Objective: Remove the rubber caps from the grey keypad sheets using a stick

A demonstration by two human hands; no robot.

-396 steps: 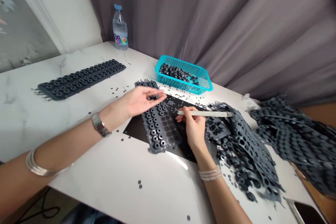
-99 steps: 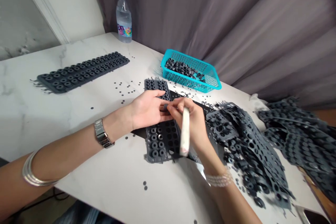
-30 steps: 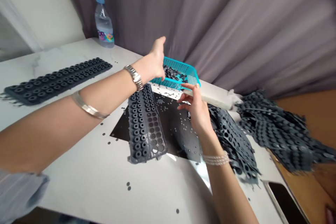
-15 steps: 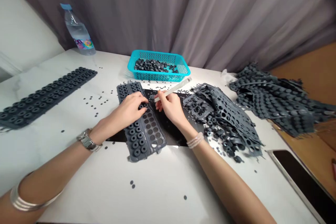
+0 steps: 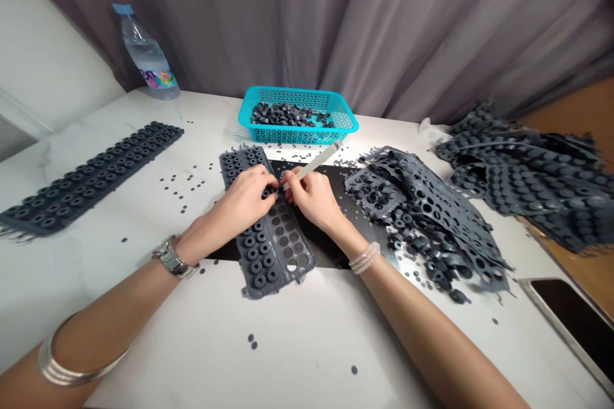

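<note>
A dark grey moulded rubber sheet (image 5: 256,244) lies lengthwise before me, with raised rings on its left half and round holes along its right. My left hand (image 5: 250,197) rests over its middle, thumb and fingers closed on the rubber around a dark ring. Pinched in my right hand (image 5: 314,197) is a slim whitish pen-like tool (image 5: 320,158), its lower end at the left fingertips. The tool's tip is hidden between the hands. Beneath the sheet is a black mat (image 5: 330,243).
A turquoise basket (image 5: 300,135) of rubber rings stands behind. Punched sheets (image 5: 432,195) and loose rings (image 5: 444,268) lie right, near a heap of sheets (image 5: 532,172) and a phone (image 5: 570,319). Another ringed sheet (image 5: 96,176) and a water bottle (image 5: 151,61) are left. Small discs are scattered about.
My right hand has moved in toward the left, bringing the tool's lower end to the left fingertips. The left fingers have drawn closer together. The whole view has shifted slightly.
</note>
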